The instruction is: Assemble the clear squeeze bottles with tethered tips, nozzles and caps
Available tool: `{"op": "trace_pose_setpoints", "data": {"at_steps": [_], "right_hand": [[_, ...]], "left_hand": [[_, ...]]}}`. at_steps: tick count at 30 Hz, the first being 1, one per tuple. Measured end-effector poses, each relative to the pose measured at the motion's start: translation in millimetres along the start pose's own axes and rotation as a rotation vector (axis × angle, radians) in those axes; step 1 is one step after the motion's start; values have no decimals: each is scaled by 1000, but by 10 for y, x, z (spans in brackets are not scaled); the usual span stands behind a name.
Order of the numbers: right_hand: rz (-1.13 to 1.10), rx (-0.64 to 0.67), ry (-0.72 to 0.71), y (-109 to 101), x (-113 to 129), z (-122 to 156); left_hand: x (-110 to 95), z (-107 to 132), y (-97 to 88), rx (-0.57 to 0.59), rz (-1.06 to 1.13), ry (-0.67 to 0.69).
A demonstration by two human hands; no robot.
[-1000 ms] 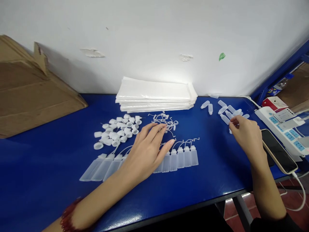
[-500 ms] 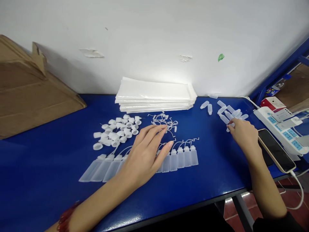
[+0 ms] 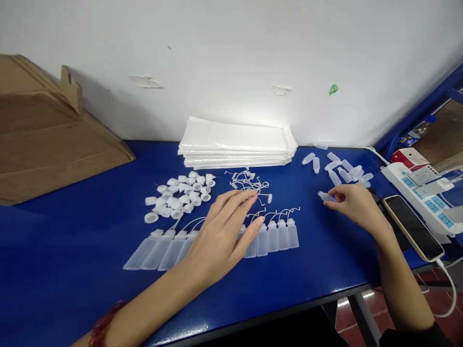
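Translucent small plastic vial (image 3: 324, 196) clamped in right hand (image 3: 352, 207) grip, close to blue worktop (image 3: 72, 250), clear of loose vial pile (image 3: 347, 171) behind. Left hand (image 3: 220, 236) grip apart, flat on row of clear squeeze bottles (image 3: 278, 235), seemingly steadying them.

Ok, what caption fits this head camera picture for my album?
Right hand pinches a small clear bottle while left hand spreads over a bottle row on a blue table.

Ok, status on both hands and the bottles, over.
Left hand open, spread over bottle row. Right hand pinching one vial, apart from loose vials. Phone beside right wrist.
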State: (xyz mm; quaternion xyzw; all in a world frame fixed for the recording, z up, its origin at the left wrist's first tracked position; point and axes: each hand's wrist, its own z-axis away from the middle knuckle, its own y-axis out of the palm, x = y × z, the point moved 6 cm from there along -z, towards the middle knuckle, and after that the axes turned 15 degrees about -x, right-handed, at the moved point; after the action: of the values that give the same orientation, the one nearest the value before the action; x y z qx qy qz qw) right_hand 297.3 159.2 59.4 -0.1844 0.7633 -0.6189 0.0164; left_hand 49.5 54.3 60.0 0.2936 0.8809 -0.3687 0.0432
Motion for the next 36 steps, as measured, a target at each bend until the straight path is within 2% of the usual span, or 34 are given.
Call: {"op": "trace_pose_setpoints", "data": {"at_steps": [4,7,10,14,28,36], "right_hand": [[-350,-76,-267,-40,444,139],[-423,-86,-406,-20,667,259],[-402,-102,-480,20,750,318],[-345,-145,-526,42,756,322],[-399,-189,-591,15,826,357],[-407,-200,-600,6,831,362]], "left_hand": [[-66,8,12,17,34,34],[-125,21,15,21,73,75],[-170,33,14,26,92,106],[-216,36,-5,11,103,133],[-237,52,-14,-28,77,138],[-256,77,5,9,91,166]]}}
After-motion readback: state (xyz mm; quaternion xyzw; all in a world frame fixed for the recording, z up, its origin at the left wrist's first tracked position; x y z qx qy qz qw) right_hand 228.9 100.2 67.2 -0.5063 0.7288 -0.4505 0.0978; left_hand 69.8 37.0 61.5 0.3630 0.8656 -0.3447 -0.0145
